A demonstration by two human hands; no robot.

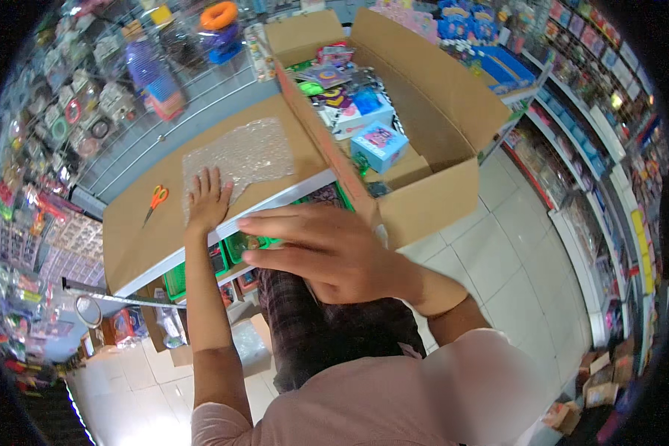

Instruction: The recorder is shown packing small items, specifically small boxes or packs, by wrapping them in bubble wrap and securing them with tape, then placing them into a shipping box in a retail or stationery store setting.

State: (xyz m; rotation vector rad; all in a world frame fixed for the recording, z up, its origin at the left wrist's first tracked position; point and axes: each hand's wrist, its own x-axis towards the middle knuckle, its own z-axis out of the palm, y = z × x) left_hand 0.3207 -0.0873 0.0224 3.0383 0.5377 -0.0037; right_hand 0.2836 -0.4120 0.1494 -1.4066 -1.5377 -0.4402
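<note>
A sheet of bubble wrap [251,150] lies flat on the brown cardboard-coloured tabletop [145,245]. My left hand [209,200] rests palm down on its near left corner, fingers spread. Raised close to the camera, my right hand [329,251] hovers over the table's white front edge with its fingers apart and nothing seen in them. Orange-handled scissors [156,200] lie to the left of the bubble wrap. At the right stands an open cardboard box [429,206], holding a light blue printed carton [379,146], a white box [362,120] and several small packaged goods.
Below the tabletop are green plastic baskets [234,248]. A wire rack [200,95] hung with packaged goods rises behind the table. Stocked shelves [574,167] line the right side across a tiled floor [496,240]. More cartons [602,384] sit at the lower right.
</note>
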